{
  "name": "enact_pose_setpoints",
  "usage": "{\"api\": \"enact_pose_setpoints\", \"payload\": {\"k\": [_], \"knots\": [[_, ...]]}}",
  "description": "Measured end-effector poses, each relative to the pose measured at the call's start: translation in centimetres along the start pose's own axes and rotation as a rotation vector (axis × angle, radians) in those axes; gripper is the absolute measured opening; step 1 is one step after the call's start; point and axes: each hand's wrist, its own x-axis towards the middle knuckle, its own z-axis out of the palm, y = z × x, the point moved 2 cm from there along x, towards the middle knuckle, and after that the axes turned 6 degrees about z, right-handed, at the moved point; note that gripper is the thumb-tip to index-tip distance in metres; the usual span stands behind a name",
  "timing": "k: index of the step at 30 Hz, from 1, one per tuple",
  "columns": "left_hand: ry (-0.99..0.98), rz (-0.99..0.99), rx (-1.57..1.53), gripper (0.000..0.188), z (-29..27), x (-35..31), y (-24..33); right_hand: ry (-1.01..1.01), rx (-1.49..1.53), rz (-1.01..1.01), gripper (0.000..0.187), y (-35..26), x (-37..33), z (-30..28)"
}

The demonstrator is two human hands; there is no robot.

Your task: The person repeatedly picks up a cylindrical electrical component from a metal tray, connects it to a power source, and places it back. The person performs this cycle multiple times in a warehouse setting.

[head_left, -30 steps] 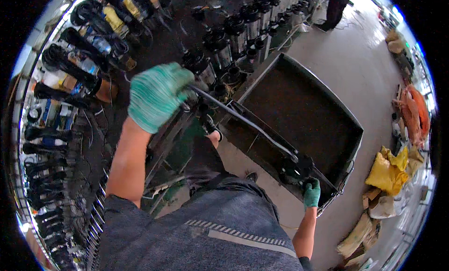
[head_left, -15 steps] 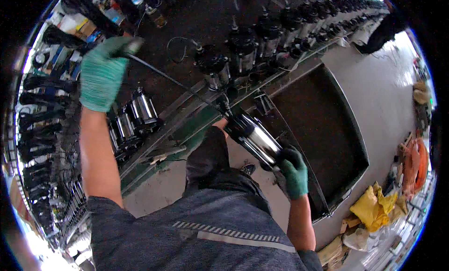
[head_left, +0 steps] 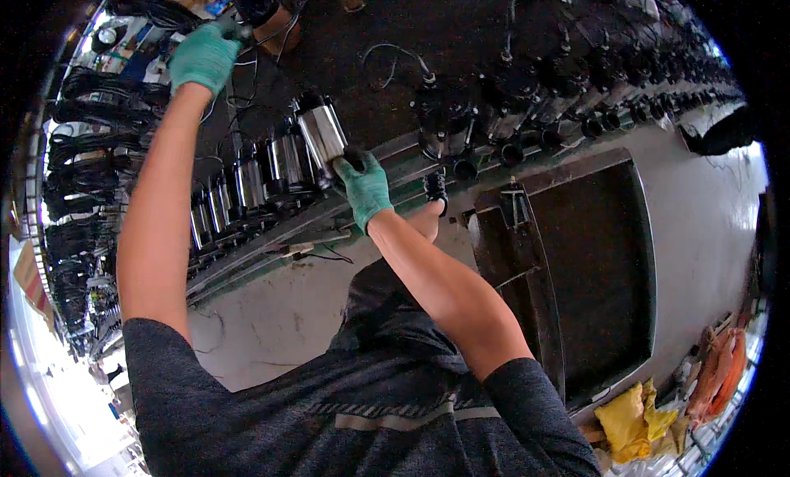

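My right hand [head_left: 366, 189], in a green and black glove, is closed around the lower end of a silver cylindrical motor [head_left: 322, 131] with black ends. This motor stands tilted on the dark bench at the right end of a row of similar motors [head_left: 248, 181]. At the upper left, my left hand [head_left: 204, 59], gloved the same way, is raised over the bench with its fingers closed round a black cable [head_left: 239, 64]. Its fingertips are partly lost against the dark background. Part of the cable's run to the motor cannot be made out.
More motors [head_left: 506, 107] line the bench edge to the right. Coiled black cables [head_left: 99, 144] hang at the left. A large dark open bin [head_left: 655, 271] stands on the floor at right. Yellow sacks [head_left: 629, 423] lie at lower right. Another person's arm [head_left: 278, 28] is near my left hand.
My right hand has carried the motor from in front of me, left and away, onto the bench beside the row. My left hand has moved up and slightly right. My view has shifted.
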Motion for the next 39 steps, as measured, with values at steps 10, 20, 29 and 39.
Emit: {"api": "enact_pose_setpoints", "payload": {"k": [10, 20, 29, 39], "knots": [[-0.383, 0.155, -0.202, 0.060, 7.7, -8.3, 4.8, -0.204, 0.121, 0.112, 0.041, 1.6, 0.5, -15.2], [-0.258, 0.358, -1.065, 0.037, 7.4, -11.2, 19.3, 0.289, -0.161, 0.091, 0.023, -4.7, -17.8, -24.6], [-0.140, -0.312, -2.027, 0.047, 10.2, -6.4, 29.1, 0.582, 0.034, -0.014, 0.022, -0.3, -27.4, -32.9], [-0.244, 0.136, -2.272, 0.044, -7.3, -19.4, 31.3, 0.424, -0.168, -0.085, 0.046, -4.3, -26.3, -26.2]]}}
